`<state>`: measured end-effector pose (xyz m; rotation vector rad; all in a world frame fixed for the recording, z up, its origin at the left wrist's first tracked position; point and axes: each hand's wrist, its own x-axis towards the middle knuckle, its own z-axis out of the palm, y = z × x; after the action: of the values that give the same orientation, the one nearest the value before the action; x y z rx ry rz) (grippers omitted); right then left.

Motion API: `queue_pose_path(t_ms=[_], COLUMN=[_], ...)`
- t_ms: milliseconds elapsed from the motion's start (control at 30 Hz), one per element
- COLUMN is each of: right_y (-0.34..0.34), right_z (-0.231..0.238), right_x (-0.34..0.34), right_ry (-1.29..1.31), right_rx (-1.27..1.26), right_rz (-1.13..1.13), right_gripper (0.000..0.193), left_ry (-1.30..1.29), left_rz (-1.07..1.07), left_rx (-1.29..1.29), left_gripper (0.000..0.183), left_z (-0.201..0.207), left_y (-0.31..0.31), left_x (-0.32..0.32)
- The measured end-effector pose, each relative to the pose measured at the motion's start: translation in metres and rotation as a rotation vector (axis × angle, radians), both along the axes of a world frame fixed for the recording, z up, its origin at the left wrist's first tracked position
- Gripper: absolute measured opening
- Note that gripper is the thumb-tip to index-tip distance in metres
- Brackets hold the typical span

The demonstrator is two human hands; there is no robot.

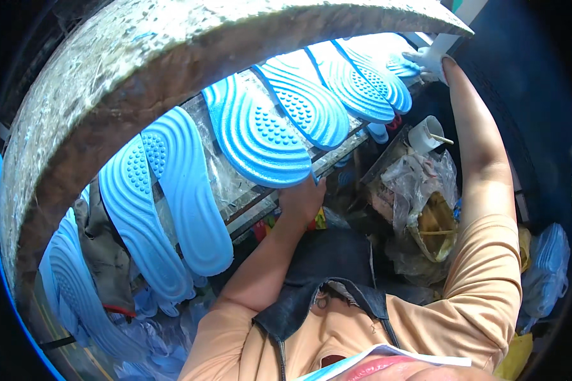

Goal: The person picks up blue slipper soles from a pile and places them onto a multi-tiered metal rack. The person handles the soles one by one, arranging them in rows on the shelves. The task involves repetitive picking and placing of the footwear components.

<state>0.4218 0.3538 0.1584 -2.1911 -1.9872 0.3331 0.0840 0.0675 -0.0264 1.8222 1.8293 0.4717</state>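
Note:
My right hand, in a white glove, reaches to the far right of the bench. Its fingers are spread and lie at the edge of a light-blue shoe insole. Nearer to me, my bare left hand is at the bench's front edge, right by the rounded heel of a large blue insole. Most of its fingers are hidden, so what they hold cannot be made out. More ridged, studded insoles lie in a row between the hands, among them one insole and a pair.
A thick, curved, worn slab arches over the bench's left and far side. Two insoles overhang the front at left, beside a dark cloth. At right are a white cup with a stick, crumpled plastic bags and bagged blue pieces.

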Motion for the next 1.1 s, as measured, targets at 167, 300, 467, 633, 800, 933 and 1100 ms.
queue_pose_path(t_ms=[167,300,467,633,800,933,1100], right_y=[0.032,0.009,0.009,0.007,-0.005,-0.029,-0.044], right_z=[0.002,0.0,-0.001,0.01,0.017,0.016,0.022], right_x=[0.003,-0.04,-0.044,-0.037,-0.036,-0.03,-0.015], right_ry=[-0.133,-0.273,-0.486,-0.578,-0.616,-0.691,-0.637], right_rx=[-0.109,-0.039,0.102,0.151,0.051,0.215,0.25], right_rz=[0.079,0.072,-0.124,-0.252,-0.237,-0.208,-0.095], right_gripper=[0.091,0.083,0.074,0.066,0.047,0.044,0.04], left_ry=[0.003,-0.015,-0.101,-0.057,0.022,0.042,0.137], left_rz=[0.001,0.004,-0.021,-0.005,0.019,0.059,0.052], left_rx=[-0.007,0.106,0.028,0.128,0.057,0.13,0.233], left_gripper=[0.066,0.065,0.064,0.064,0.053,0.065,0.075], left_z=[0.0,-0.011,-0.002,-0.011,-0.008,-0.01,-0.018], left_y=[0.002,0.0,0.0,0.0,0.002,-0.002,-0.002], left_x=[0.001,0.0,-0.002,0.002,0.004,0.005,0.004])
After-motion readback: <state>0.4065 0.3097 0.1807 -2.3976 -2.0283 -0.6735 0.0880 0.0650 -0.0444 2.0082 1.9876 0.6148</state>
